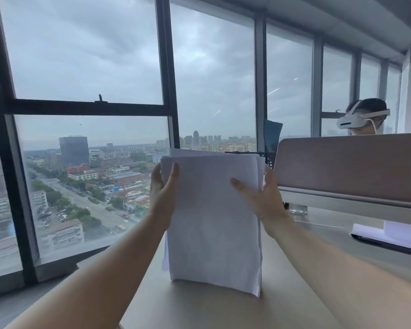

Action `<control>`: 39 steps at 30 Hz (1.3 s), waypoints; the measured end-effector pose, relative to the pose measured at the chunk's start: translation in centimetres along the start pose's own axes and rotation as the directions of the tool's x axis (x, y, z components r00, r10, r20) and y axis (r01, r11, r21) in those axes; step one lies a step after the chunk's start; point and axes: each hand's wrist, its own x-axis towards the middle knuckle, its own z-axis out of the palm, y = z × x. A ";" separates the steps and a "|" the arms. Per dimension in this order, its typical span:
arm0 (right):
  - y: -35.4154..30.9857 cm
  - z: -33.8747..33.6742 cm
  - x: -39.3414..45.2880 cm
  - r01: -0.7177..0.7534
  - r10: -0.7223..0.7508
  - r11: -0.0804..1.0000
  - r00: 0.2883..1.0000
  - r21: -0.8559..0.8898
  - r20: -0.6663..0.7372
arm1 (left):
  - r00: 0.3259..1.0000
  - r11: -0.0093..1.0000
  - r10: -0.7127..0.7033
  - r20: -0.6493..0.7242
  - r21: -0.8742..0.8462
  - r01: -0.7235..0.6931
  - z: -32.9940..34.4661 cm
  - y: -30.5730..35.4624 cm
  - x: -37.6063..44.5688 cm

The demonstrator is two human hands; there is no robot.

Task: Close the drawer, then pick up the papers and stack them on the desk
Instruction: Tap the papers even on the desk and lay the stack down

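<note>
A sheaf of white papers (pixel 214 217) is standing upright at the centre of the frame, its long axis running vertically and its bottom edge resting on the pale counter (pixel 199 309). The broad face is turning toward the camera, and the top edges are fanning slightly uneven. The left hand (pixel 163 193) is gripping the left edge, thumb across the front and fingers behind. The right hand (pixel 261 195) is gripping the right edge the same way, thumb lying on the front sheet. Both bare forearms are reaching in from the bottom corners.

The counter is stretching from the lower middle toward the right. A grey divider (pixel 351 167) is rising at centre right, with a person wearing a white headset (pixel 358 118) showing partly above it. More white sheets (pixel 394 233) are lying at the right edge, cut off by the frame. Tall windows (pixel 86 67) are filling the upper left, looking over a cloudy city. The fingers behind the papers are hidden.
</note>
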 end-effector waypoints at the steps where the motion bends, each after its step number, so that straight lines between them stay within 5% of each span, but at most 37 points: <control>1: 0.0 0.0 0.1 0.008 -0.008 1.000 1.000 -0.007 0.010 | 1.000 1.000 0.000 -0.010 0.017 0.000 -0.1 0.0 0.2; 9: 1.8 0.5 -0.5 -0.105 0.103 0.993 0.994 0.057 0.031 | 0.986 0.990 -0.133 0.098 0.057 0.127 -1.0 -1.5 -0.4; 16: 5.4 0.0 -2.8 -0.308 0.313 0.940 0.950 0.147 -0.008 | 0.854 0.837 -0.489 0.177 -0.179 0.516 -2.1 -8.0 -3.9; 24: 5.8 -2.0 -1.5 -0.290 0.294 0.954 0.955 0.071 -0.043 | 0.868 0.896 -0.430 0.247 0.002 0.443 -1.2 -8.4 -3.7; 32: 6.8 -2.4 -1.4 -0.351 0.351 0.936 0.936 0.006 -0.023 | 0.944 0.961 -0.246 0.219 0.182 0.208 -1.3 -9.6 -3.3; 39: 8.6 -4.5 -2.1 -0.448 0.458 0.884 0.887 -0.130 0.059 | 0.894 0.892 -0.393 0.214 0.324 0.315 -2.7 -11.7 -3.6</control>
